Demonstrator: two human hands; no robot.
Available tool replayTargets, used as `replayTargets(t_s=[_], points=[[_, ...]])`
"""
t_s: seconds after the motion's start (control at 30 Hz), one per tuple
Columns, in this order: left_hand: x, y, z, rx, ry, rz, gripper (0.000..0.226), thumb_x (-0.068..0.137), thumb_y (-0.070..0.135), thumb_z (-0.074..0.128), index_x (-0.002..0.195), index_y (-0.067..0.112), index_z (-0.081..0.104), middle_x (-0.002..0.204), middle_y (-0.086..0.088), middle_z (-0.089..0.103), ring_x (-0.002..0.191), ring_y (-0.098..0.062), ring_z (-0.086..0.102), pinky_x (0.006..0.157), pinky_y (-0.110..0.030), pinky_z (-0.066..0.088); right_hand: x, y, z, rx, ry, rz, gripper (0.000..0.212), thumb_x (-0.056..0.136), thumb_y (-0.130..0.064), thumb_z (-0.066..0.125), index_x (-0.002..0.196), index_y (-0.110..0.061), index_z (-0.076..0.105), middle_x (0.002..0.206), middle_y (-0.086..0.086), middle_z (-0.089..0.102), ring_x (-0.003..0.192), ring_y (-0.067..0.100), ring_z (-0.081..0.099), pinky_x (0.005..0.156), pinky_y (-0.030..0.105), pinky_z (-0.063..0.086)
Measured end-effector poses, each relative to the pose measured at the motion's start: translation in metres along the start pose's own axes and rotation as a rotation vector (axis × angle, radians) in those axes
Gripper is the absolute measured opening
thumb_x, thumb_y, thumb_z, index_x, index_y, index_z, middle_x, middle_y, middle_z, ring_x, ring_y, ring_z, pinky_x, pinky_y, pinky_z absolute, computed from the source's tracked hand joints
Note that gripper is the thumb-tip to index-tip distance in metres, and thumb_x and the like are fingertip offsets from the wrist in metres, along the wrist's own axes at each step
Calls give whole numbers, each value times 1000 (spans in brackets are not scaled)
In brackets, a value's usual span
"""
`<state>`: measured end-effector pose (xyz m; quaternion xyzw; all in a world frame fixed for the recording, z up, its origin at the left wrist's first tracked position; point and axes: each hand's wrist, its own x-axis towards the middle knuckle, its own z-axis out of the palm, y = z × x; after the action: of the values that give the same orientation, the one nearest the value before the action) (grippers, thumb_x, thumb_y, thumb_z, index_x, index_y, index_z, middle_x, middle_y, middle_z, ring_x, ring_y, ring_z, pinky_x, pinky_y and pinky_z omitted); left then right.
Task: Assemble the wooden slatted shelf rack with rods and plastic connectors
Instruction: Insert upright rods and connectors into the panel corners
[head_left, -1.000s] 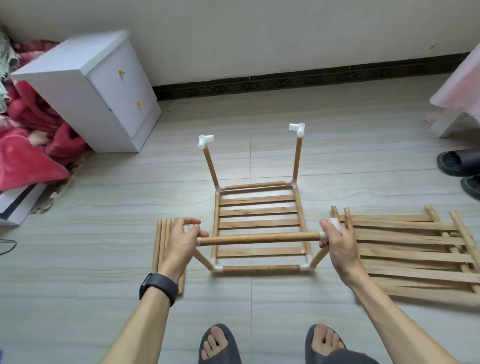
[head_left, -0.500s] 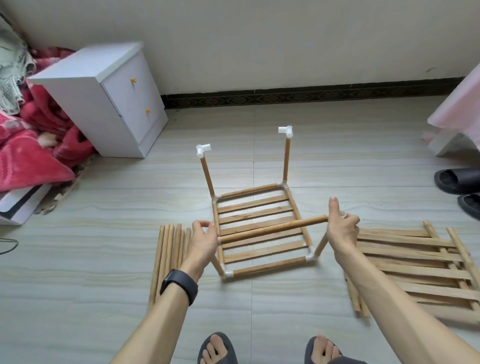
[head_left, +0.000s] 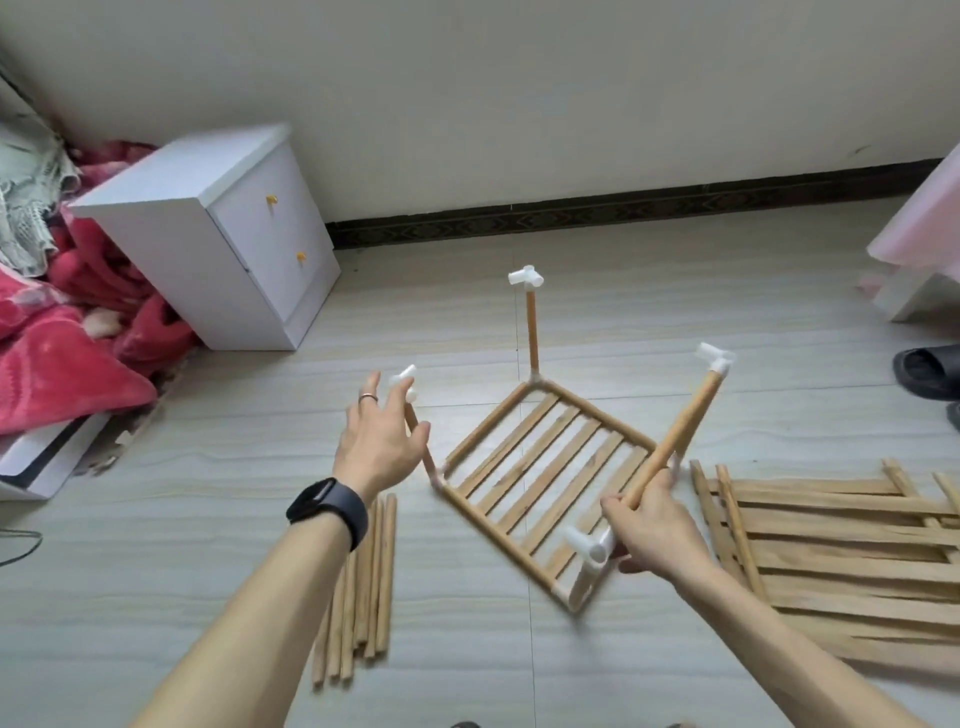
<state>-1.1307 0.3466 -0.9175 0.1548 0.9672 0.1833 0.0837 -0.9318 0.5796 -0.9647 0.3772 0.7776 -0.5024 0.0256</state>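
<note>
The rack (head_left: 540, 467) sits corner-on at mid-floor, its left upright partly hidden behind the left hand (head_left: 379, 441), which is open with fingers spread. The right hand (head_left: 652, 525) grips a rod (head_left: 678, 431) slanting up to the right. Loose rods (head_left: 382, 582) pass under the left forearm, and slat panels (head_left: 831, 551) run off the right edge. Bare floor (head_left: 623, 312) lies beyond. Earlier the rack stood square-on with both hands on the rod.

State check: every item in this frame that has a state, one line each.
left hand: open, fingers spread at the left post
right hand: grips the top rod
top rod: fitted between corner connectors
rack base: on floor, posts upright
far connector: side sockets empty
loose rods: lying unused
spare slat panels: lying unused
cabinet: drawers shut
</note>
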Motion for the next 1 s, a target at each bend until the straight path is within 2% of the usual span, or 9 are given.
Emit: replayTargets(t_s=[0.1, 0.17, 0.27, 0.37, 0.57, 0.67, 0.8, 0.9, 1.0], points=[[13, -24, 8, -29, -19, -34, 61, 100, 39, 54, 154, 44, 26, 167, -15, 5, 147, -40, 26, 116, -51, 31, 30, 1, -38, -195, -35, -26, 42, 94, -28, 59, 128, -15, 39, 90, 6, 68, 76, 26, 73, 70, 50, 63], [10, -33, 18, -131, -28, 13, 45, 103, 31, 51, 146, 40, 43, 157, -16, 36, 141, -33, 41, 111, -45, 40, 51, 3, -62, -365, -15, -94, 25, 95, -32, 57, 115, -21, 47, 93, 1, 69, 82, 24, 71, 84, 51, 57], [-18, -29, 38, -322, -80, 33, 20, 105, 28, 49, 111, 39, 65, 104, 4, 74, 100, -16, 70, 83, -40, 58, 80, 2, -84, -495, 122, -190, 11, 100, -32, 52, 108, -25, 53, 92, -2, 71, 73, 19, 73, 79, 40, 54], [-55, -7, 64, -497, -156, -38, 22, 107, 31, 44, 102, 35, 66, 92, 9, 74, 91, -9, 71, 79, -40, 61, 101, -4, -78, -595, 259, -202, 24, 105, -32, 42, 128, -33, 47, 98, 8, 67, 85, 34, 56, 72, 41, 46], [-104, 39, 89, -721, -78, -177, 30, 109, 28, 34, 99, 25, 62, 80, 0, 72, 81, -28, 70, 77, -51, 58, 120, -22, -61, -681, 312, -116, 44, 108, -30, 29, 146, -53, 26, 93, 3, 50, 85, 31, 46, 76, 41, 35], [-116, 50, 84, -638, -116, -128, 29, 110, 35, 29, 111, 26, 57, 89, 3, 69, 86, -22, 66, 80, -46, 57, 120, -24, -65, -782, 331, -103, 45, 109, -36, 28, 153, -46, 24, 113, 8, 60, 106, 34, 48, 85, 42, 31], [-124, 56, 76, -629, -483, 42, 50, 104, 59, 24, 146, 34, 33, 140, -1, 52, 127, -15, 49, 109, -37, 39, 65, -25, -45, -678, 429, -280, 67, 98, -52, 48, 157, -26, 30, 153, 12, 40, 142, 33, 29, 112, 51, 27], [-96, 40, 55, -570, -223, 73, 47, 104, 55, 35, 147, 34, 36, 149, -6, 43, 130, -16, 44, 113, -40, 34, -9, -3, -4, -333, 197, -382, 79, 88, -79, 40, 147, -27, 44, 145, 1, 51, 136, 23, 41, 106, 47, 38], [-58, 5, 26, -229, 76, -25, 52, 101, 52, 45, 148, 32, 36, 157, -8, 26, 142, -26, 29, 118, -45, 26, -66, 18, 33, -22, -111, -327, 88, 74, -96, 37, 138, -36, 49, 131, -15, 61, 124, 7, 54, 102, 37, 44]])
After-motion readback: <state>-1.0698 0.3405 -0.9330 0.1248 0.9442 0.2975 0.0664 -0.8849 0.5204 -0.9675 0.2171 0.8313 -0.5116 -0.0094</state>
